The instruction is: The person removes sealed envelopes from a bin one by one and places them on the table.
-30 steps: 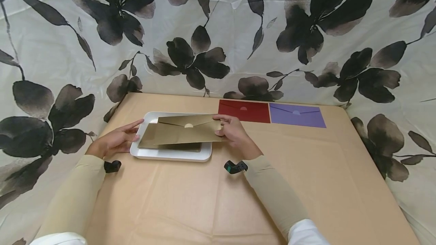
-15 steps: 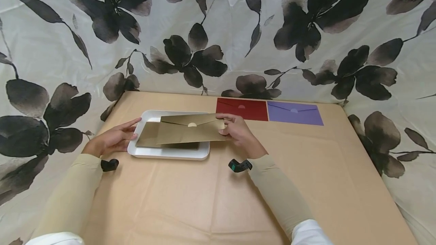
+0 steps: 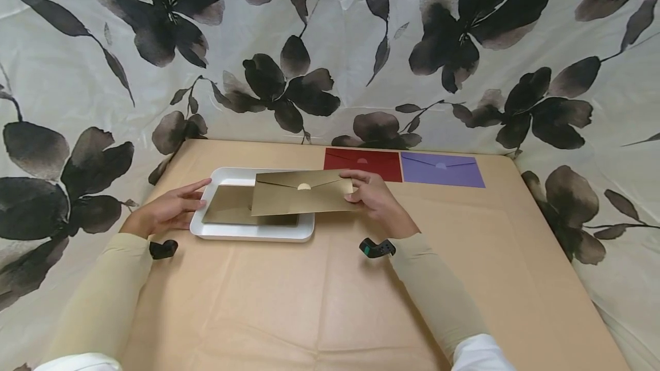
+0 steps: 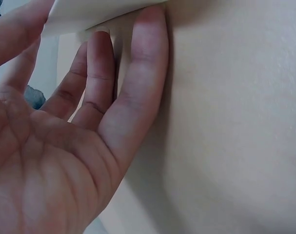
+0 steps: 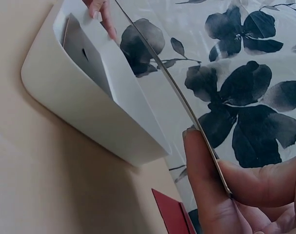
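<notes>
My right hand (image 3: pixel 380 200) pinches the right edge of a gold envelope (image 3: pixel 281 200), thumb on one side and fingers on the other. The envelope has a pointed flap with a pale round seal, and its left part hangs over a white tray (image 3: pixel 247 235). In the right wrist view the envelope (image 5: pixel 173 80) is seen edge-on, lifted apart from the tray (image 5: pixel 84 105). Another gold envelope (image 3: pixel 227 206) lies in the tray, partly covered by the held one. My left hand (image 3: pixel 170 210) holds the tray's left side, with fingers (image 4: pixel 145 73) against its outside.
A red envelope (image 3: pixel 337 159) and a purple envelope (image 3: pixel 443 173) lie side by side along the back edge of the tan-covered table (image 3: pixel 268 314). A floral cloth (image 3: pixel 376 67) hangs behind the table.
My right hand has drawn the held gold envelope to the right, uncovering more of the one in the tray. The left hand stays at the tray's left side.
</notes>
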{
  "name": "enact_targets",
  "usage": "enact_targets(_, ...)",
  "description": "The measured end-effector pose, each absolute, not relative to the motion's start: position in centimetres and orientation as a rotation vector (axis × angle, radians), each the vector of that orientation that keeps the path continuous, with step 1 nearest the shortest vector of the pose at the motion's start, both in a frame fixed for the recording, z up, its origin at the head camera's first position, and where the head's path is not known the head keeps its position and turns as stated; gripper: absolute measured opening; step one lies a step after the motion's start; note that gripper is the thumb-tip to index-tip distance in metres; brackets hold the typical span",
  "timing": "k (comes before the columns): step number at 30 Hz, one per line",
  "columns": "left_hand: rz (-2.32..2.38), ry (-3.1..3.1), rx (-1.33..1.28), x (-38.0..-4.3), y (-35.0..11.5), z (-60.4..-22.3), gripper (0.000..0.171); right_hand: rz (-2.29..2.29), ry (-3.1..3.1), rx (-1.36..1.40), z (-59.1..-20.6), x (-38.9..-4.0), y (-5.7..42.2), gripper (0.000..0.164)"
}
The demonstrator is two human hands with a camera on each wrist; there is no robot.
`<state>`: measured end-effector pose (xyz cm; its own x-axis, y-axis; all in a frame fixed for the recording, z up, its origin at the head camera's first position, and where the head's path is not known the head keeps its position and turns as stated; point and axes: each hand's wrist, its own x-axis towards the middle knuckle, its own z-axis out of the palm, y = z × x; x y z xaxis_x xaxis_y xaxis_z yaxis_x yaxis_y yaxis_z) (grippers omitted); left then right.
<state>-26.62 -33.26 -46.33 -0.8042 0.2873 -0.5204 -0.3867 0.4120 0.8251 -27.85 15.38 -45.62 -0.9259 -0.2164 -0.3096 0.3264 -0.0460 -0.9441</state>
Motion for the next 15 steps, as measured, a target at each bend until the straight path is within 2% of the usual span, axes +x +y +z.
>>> enact_targets(15,1.425,2.118,-0.091,-26.6,-33.0,-46.4,0.084,-1.994,1.904,0.112,-46.1,-27.4,18.8,0.061)
